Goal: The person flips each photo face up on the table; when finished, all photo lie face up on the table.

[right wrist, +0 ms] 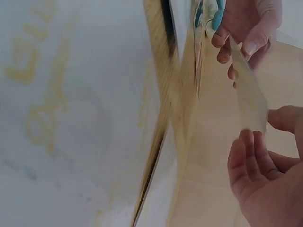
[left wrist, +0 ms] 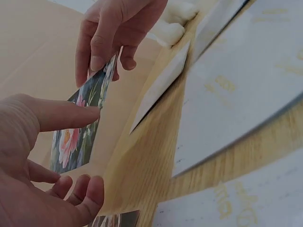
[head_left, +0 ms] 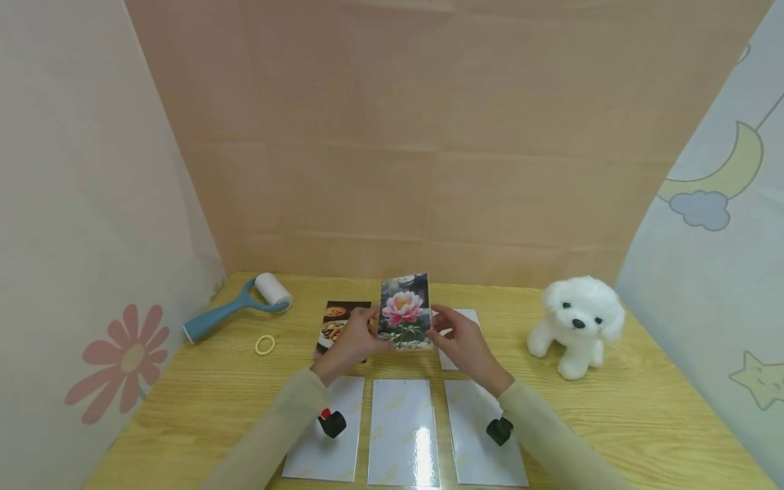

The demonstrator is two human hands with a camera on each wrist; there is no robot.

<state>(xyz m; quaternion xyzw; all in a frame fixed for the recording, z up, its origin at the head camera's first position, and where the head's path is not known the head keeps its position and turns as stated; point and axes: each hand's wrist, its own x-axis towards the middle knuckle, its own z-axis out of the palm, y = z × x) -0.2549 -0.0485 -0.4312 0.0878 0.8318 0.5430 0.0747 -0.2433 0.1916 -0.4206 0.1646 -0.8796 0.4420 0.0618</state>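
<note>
A picture card with a pink flower [head_left: 403,309] is held upright above the table by both hands. My left hand [head_left: 355,338] pinches its left edge between thumb and fingers. At the other side edge, my right hand [head_left: 464,344] pinches it too. The right wrist view shows the card's pale back [right wrist: 251,101]. Behind the left hand, partly covered, lies a card with food pictures [head_left: 333,329]. A white card [head_left: 470,316] lies partly hidden behind the right hand. Below the forearms, a row holds a left white card [head_left: 324,459], a middle one [head_left: 401,435] and a right one [head_left: 480,459].
A blue-handled lint roller [head_left: 235,306] lies at the back left, with a small yellow ring [head_left: 265,345] near it. On the right stands a white plush dog [head_left: 578,323]. Walls enclose the wooden table [head_left: 649,408] at the back and sides.
</note>
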